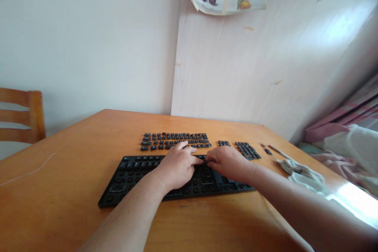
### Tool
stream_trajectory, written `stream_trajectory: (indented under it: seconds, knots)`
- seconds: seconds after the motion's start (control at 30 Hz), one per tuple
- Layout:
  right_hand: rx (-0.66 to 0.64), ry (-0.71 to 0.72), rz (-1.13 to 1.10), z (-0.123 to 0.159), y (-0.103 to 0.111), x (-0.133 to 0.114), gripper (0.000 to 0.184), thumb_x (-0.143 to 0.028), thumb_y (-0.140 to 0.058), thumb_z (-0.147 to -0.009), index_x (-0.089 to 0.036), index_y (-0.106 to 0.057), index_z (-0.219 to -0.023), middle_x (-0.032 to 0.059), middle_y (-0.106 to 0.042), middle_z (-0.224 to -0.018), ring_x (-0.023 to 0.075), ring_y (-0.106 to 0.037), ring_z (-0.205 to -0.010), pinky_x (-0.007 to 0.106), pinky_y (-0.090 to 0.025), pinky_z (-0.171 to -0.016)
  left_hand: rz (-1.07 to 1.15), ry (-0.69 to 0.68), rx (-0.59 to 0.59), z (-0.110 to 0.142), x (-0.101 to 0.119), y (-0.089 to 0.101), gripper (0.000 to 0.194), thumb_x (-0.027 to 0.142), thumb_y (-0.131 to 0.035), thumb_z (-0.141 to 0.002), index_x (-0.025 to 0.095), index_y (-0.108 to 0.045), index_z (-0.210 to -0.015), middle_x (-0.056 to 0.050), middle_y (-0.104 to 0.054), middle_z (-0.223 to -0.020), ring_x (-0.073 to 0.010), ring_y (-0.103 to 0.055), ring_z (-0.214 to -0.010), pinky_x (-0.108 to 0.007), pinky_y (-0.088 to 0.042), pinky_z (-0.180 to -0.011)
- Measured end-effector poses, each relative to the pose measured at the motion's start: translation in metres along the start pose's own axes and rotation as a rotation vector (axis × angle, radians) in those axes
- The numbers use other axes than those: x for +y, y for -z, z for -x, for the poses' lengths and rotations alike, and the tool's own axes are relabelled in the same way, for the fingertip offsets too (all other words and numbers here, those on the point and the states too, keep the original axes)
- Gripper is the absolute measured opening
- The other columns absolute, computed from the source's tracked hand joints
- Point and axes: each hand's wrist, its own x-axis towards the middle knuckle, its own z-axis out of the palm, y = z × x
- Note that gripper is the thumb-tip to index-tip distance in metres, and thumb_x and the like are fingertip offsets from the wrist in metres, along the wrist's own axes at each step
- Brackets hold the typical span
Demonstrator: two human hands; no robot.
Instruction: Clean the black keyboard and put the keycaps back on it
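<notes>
A black keyboard (118,183) lies on the wooden table, with many of its keycaps off and bare key sockets showing. Across its middle rests my left hand (178,165), fingers stretched out and the index finger reaching to the top row. Beside that fingertip, my right hand (226,160) is pinched at the top row; whatever sits between its fingertips is too small to make out. Behind the keyboard, loose black keycaps (162,142) are laid out in rows, partly covered by my left fingers. Two smaller groups are a little keycap cluster (223,143) and a number-pad block of keycaps (248,150).
On the table's right lie a small dark tool (267,151), a thin stick (279,151) and a crumpled cloth (301,170). A pale string (35,172) trails at left, near a wooden chair (37,116). The wall (118,47) rises behind the table.
</notes>
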Motion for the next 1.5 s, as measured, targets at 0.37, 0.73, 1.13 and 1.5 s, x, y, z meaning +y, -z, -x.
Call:
stream_trajectory:
  seconds: [0.37,0.73,1.13,1.5]
  knots:
    - [-0.018,-0.018,0.061,-0.002,0.002,-0.007,0.024,-0.030,-0.051,-0.085,-0.024,-0.072,-0.096,0.0056,-0.073,-0.097,0.0222,-0.065,-0.094,0.029,-0.042,-0.079,0.009,0.014,-0.039,-0.001,-0.002,-0.002,0.047,0.016,-0.046,-0.085,0.042,-0.066,-0.118,0.002,-0.052,-0.139,-0.0286,-0.029,-0.138,-0.047,-0.027,-0.113]
    - [0.019,-0.032,0.052,0.001,0.002,-0.019,0.026,-0.022,-0.046,-0.085,-0.021,-0.072,-0.086,0.0060,-0.074,-0.087,0.0211,-0.067,-0.081,0.027,-0.040,-0.066,0.020,0.025,-0.007,0.000,0.000,-0.004,0.043,0.017,-0.047,-0.085,0.039,-0.068,-0.115,0.001,-0.053,-0.139,-0.0289,-0.033,-0.137,-0.050,-0.029,-0.111]
    - [0.070,-0.008,-0.038,0.019,0.007,-0.005,0.034,-0.022,-0.044,-0.087,-0.028,-0.072,-0.104,0.0025,-0.074,-0.098,0.0203,-0.066,-0.091,0.027,-0.041,-0.075,0.027,-0.030,0.069,0.000,0.004,0.000,0.045,0.014,-0.047,-0.084,0.036,-0.068,-0.116,-0.001,-0.055,-0.135,-0.0289,-0.032,-0.137,-0.049,-0.029,-0.112]
    - [0.143,-0.033,-0.228,0.037,0.018,0.018,0.029,-0.033,-0.047,-0.086,-0.025,-0.073,-0.094,0.0031,-0.073,-0.085,0.0192,-0.063,-0.078,0.026,-0.043,-0.070,0.029,-0.036,0.056,0.002,0.006,0.003,0.040,0.016,-0.048,-0.086,0.034,-0.070,-0.113,-0.002,-0.056,-0.134,-0.0293,-0.034,-0.136,-0.049,-0.032,-0.111]
